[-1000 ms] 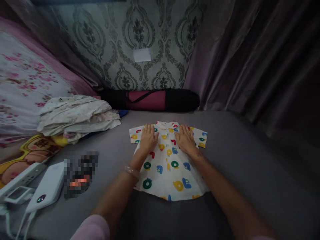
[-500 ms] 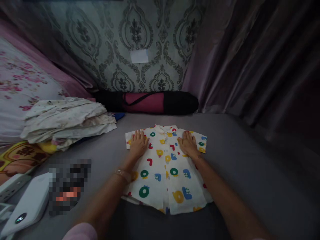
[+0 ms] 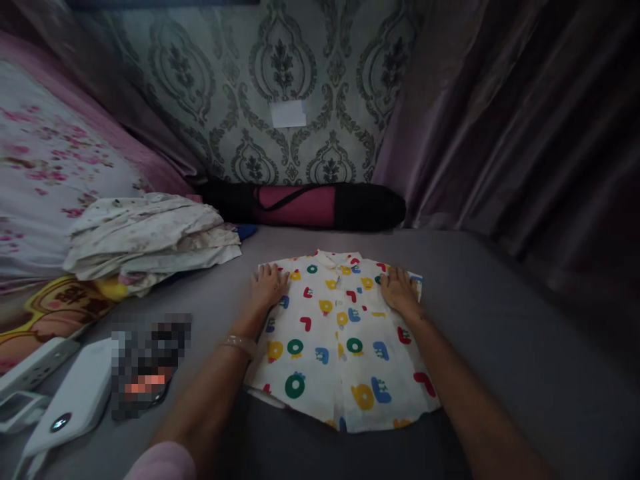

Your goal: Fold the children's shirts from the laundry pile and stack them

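A small white short-sleeved shirt [image 3: 325,347] with colourful letter-like prints lies spread front side up, its collar pointing away from me. My left hand [image 3: 269,285] rests flat on its left sleeve, fingers stretched out. On the opposite sleeve lies my right hand [image 3: 400,288], also flat with the fingers apart. Both palms press down on the cloth and neither grasps it. The hands cover most of the two sleeves. The shirt's lower hem is nearest to me and slightly uneven.
The shirt lies on a grey sheet [image 3: 500,320]. To the left are a pile of folded cloth [image 3: 155,233], a yellow printed cushion [image 3: 55,307], a white power bank [image 3: 75,393], a power strip [image 3: 40,367] and a blurred-out object [image 3: 150,367]. A black and maroon long bag [image 3: 300,205] lies along the wall.
My hands have slid apart, outward from the upper chest onto the sleeves. The shirt's sides lie spread wider. The whole view has shifted slightly.
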The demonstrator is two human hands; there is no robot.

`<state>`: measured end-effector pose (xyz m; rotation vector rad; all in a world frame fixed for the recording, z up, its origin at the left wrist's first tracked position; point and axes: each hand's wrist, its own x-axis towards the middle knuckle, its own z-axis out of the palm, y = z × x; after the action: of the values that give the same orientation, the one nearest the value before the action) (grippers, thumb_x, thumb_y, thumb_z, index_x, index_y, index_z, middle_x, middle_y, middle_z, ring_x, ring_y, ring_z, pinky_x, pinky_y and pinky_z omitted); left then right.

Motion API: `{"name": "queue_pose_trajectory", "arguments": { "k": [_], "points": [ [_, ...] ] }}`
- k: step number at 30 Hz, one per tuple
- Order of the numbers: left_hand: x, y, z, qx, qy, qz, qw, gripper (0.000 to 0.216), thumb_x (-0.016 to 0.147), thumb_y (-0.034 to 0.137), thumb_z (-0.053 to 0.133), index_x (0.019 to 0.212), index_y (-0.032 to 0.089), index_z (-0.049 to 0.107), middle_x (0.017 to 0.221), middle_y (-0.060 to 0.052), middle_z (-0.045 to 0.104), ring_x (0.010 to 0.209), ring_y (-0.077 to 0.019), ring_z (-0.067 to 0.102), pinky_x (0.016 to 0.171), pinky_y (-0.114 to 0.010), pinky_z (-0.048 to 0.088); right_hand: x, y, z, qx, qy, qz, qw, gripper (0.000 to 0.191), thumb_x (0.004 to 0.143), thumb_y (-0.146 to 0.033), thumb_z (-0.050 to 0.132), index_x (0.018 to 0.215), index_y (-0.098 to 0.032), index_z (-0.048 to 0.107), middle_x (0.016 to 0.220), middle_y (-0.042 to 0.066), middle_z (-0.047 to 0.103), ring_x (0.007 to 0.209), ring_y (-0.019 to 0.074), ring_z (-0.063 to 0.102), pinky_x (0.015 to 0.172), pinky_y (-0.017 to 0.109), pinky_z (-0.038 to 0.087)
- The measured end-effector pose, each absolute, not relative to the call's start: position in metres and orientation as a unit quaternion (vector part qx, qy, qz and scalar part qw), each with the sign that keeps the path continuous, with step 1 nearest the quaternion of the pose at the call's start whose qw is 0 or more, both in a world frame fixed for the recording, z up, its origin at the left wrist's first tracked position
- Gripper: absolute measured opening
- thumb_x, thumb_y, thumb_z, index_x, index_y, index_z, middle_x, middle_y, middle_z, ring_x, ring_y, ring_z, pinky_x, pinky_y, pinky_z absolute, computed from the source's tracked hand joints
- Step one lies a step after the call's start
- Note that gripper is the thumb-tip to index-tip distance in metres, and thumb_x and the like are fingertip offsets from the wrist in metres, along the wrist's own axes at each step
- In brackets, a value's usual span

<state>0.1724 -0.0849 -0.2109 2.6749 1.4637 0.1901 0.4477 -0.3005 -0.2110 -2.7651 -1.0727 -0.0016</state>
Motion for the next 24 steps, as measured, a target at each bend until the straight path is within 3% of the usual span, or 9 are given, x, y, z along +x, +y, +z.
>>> {"name": "queue_pose_trajectory", "arguments": {
  "k": [6, 13, 19, 24],
  "points": [
    [0.236, -0.116, -0.191, 0.945, 0.312, 0.093, 0.025, 0.059, 0.099, 0.041, 0.026, 0.146, 0.006, 0.035, 0.154, -0.017, 0.033, 0.145, -0.0291, 0.024, 0.118, -0.045, 0.017, 0.405, -0.250, -0.199, -0.861, -0.493, -0.055, 0.112, 0.062, 0.099, -0.041, 0.022, 0.148, -0.005, 0.031, 0.155, 0.016, 0.029, 0.144, 0.0265, 0.021, 0.117, 0.044, 0.010],
    [0.266, -0.138, -0.218, 0.956, 0.278, 0.077, 0.054, 0.061, 0.099, 0.043, 0.025, 0.146, 0.006, 0.036, 0.154, -0.019, 0.031, 0.144, -0.0292, 0.027, 0.116, -0.047, 0.022, 0.390, -0.234, -0.210, -0.859, -0.504, 0.041, 0.083, 0.064, 0.099, -0.040, 0.021, 0.150, -0.002, 0.026, 0.158, 0.015, 0.021, 0.146, 0.0251, 0.016, 0.118, 0.044, 0.010],
    [0.227, -0.162, -0.206, 0.976, 0.207, 0.046, 0.049, 0.063, 0.099, 0.045, 0.026, 0.147, 0.005, 0.031, 0.155, -0.023, 0.025, 0.145, -0.0326, 0.021, 0.116, -0.052, 0.018, 0.361, -0.277, -0.198, -0.808, -0.578, 0.066, 0.098, 0.060, 0.099, -0.042, 0.023, 0.152, -0.013, 0.025, 0.160, 0.013, 0.017, 0.147, 0.0255, 0.013, 0.117, 0.049, 0.014],
    [0.148, -0.216, -0.201, 0.992, 0.097, 0.009, 0.080, 0.066, 0.099, 0.052, 0.025, 0.149, 0.009, 0.028, 0.157, -0.020, 0.023, 0.147, -0.0296, 0.017, 0.117, -0.049, 0.019, 0.316, -0.355, -0.195, -0.739, -0.665, 0.069, 0.083, 0.057, 0.098, -0.040, 0.031, 0.150, -0.017, 0.032, 0.159, 0.014, 0.020, 0.147, 0.0272, 0.016, 0.117, 0.052, 0.014]
  ]
}}
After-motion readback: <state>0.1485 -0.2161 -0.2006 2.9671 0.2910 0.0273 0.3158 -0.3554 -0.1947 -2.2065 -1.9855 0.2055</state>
